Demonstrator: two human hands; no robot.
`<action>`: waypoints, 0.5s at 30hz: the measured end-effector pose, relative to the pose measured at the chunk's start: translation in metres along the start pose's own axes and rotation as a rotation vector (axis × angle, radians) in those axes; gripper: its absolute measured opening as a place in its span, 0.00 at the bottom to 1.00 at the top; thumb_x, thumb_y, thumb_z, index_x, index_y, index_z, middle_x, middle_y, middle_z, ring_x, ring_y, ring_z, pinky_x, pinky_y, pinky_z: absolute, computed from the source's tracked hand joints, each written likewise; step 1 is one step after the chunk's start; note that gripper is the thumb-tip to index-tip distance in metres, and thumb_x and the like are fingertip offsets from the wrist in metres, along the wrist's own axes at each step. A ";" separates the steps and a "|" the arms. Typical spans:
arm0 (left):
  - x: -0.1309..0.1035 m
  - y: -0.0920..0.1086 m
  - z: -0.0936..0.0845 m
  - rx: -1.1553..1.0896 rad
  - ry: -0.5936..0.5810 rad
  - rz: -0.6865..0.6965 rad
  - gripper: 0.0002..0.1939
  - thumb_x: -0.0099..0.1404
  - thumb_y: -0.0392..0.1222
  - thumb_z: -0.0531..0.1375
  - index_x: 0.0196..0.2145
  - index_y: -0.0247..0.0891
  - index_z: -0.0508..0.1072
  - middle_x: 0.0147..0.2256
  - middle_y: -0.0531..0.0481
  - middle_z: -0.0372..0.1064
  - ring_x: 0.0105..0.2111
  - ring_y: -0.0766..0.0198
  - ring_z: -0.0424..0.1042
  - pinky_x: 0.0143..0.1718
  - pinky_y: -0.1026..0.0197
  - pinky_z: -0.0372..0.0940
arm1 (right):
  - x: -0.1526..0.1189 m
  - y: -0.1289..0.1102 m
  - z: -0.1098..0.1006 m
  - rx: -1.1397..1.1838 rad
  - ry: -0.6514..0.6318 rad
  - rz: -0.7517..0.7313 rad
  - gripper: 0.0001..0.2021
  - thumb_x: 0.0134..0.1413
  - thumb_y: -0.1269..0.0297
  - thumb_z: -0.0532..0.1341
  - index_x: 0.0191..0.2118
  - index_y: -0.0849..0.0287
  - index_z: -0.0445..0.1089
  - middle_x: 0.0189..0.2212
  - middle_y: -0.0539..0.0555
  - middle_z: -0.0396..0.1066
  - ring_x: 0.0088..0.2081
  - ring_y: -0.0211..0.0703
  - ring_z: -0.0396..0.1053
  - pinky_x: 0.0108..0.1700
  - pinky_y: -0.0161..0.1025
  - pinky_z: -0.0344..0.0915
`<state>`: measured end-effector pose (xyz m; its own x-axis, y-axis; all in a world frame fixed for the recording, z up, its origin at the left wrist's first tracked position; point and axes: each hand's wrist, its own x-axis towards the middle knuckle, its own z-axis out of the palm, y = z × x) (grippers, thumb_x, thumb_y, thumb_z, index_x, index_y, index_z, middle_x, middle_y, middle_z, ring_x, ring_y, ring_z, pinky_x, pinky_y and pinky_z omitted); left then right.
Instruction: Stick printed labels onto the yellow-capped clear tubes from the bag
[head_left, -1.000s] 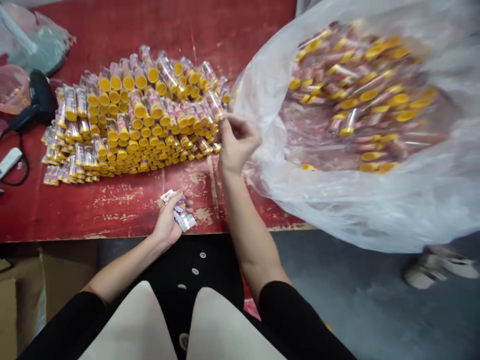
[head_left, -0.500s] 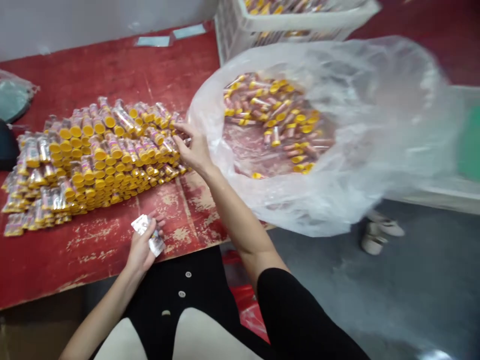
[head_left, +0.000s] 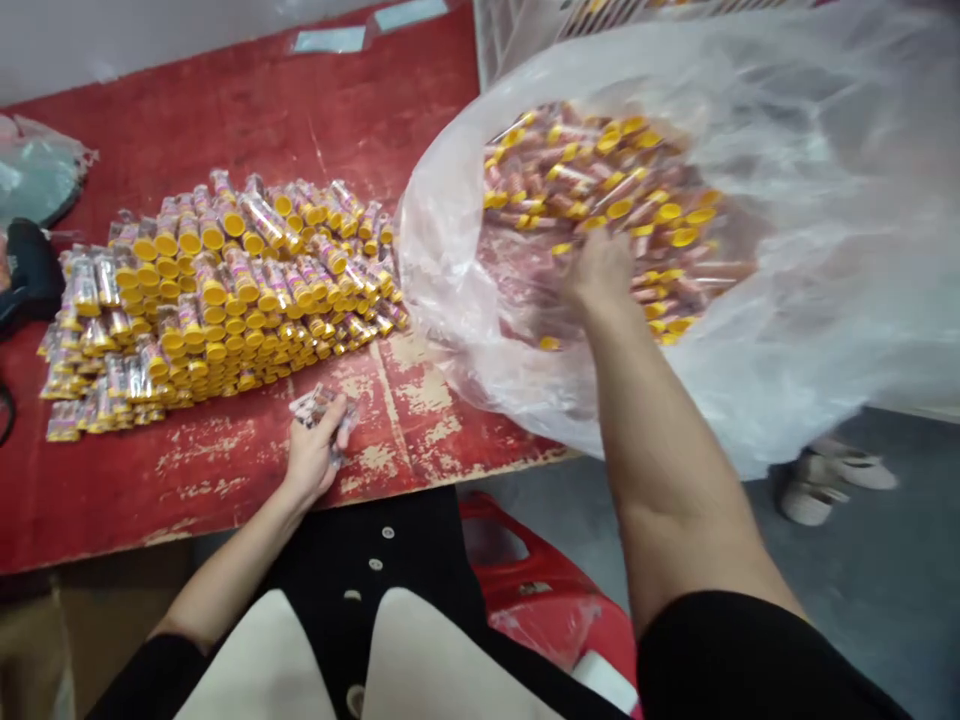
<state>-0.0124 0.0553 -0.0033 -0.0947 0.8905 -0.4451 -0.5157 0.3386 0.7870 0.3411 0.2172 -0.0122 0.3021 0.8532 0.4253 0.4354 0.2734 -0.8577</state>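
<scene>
My left hand (head_left: 315, 450) is closed around some crumpled clear plastic wrappers (head_left: 319, 405) with printing, just over the table's front edge. Inside the mouth of a large translucent plastic bag (head_left: 450, 200), my right hand (head_left: 604, 262) reaches down to loose yellow-capped tubes (head_left: 570, 180). Blur hides its fingertips, so I cannot tell whether a tube is gripped. To the left, a stacked pile of wrapped yellow-capped tubes (head_left: 225, 290) lies in rows, yellow ends facing me.
The worn red table (head_left: 360, 110) carries two pale flat packets (head_left: 330, 40) at the back. Behind the bag stands a white crate (head_left: 517, 35). A dark object (head_left: 34, 265) and a bagged greenish item (head_left: 37, 175) lie far left. A red stool (head_left: 555, 580) is below.
My right hand has moved from the right end of the stacked pile into the bag. My left hand stays near the edge with the wrappers. The view has shifted slightly.
</scene>
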 end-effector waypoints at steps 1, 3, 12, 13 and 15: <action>0.000 -0.001 0.005 -0.010 -0.005 0.023 0.24 0.48 0.47 0.77 0.23 0.35 0.65 0.19 0.62 0.60 0.13 0.81 0.54 0.15 0.73 0.49 | -0.014 -0.012 0.005 -0.007 0.022 0.028 0.24 0.41 0.45 0.74 0.23 0.52 0.60 0.36 0.57 0.69 0.53 0.53 0.69 0.57 0.54 0.64; -0.002 -0.004 0.012 -0.043 -0.008 0.040 0.23 0.47 0.45 0.77 0.24 0.34 0.66 0.20 0.61 0.62 0.14 0.82 0.52 0.15 0.73 0.46 | -0.053 -0.045 0.023 -0.024 0.015 0.076 0.18 0.49 0.46 0.71 0.27 0.51 0.66 0.36 0.56 0.71 0.47 0.46 0.70 0.54 0.50 0.65; -0.027 -0.004 0.008 -0.126 -0.014 0.026 0.22 0.52 0.47 0.75 0.26 0.36 0.66 0.19 0.63 0.57 0.14 0.80 0.51 0.16 0.70 0.45 | -0.219 -0.141 0.118 0.504 -0.334 0.429 0.18 0.45 0.50 0.74 0.33 0.58 0.73 0.27 0.47 0.72 0.22 0.29 0.61 0.26 0.32 0.64; -0.028 -0.005 0.006 -0.126 0.009 0.050 0.23 0.51 0.47 0.76 0.26 0.36 0.65 0.19 0.63 0.57 0.14 0.80 0.51 0.17 0.70 0.45 | -0.223 -0.142 0.121 0.535 -0.314 0.463 0.19 0.44 0.49 0.74 0.35 0.58 0.73 0.26 0.46 0.71 0.21 0.27 0.59 0.24 0.31 0.61; -0.030 -0.008 0.004 -0.125 0.083 0.104 0.25 0.49 0.47 0.77 0.25 0.36 0.64 0.19 0.63 0.58 0.14 0.80 0.52 0.16 0.70 0.45 | -0.228 -0.144 0.126 0.572 -0.265 0.500 0.20 0.46 0.46 0.72 0.35 0.57 0.72 0.22 0.44 0.66 0.18 0.26 0.53 0.19 0.30 0.54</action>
<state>-0.0019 0.0277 0.0057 -0.2202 0.8889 -0.4017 -0.6007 0.2009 0.7738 0.1024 0.0392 -0.0227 0.1035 0.9922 -0.0698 -0.2217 -0.0454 -0.9741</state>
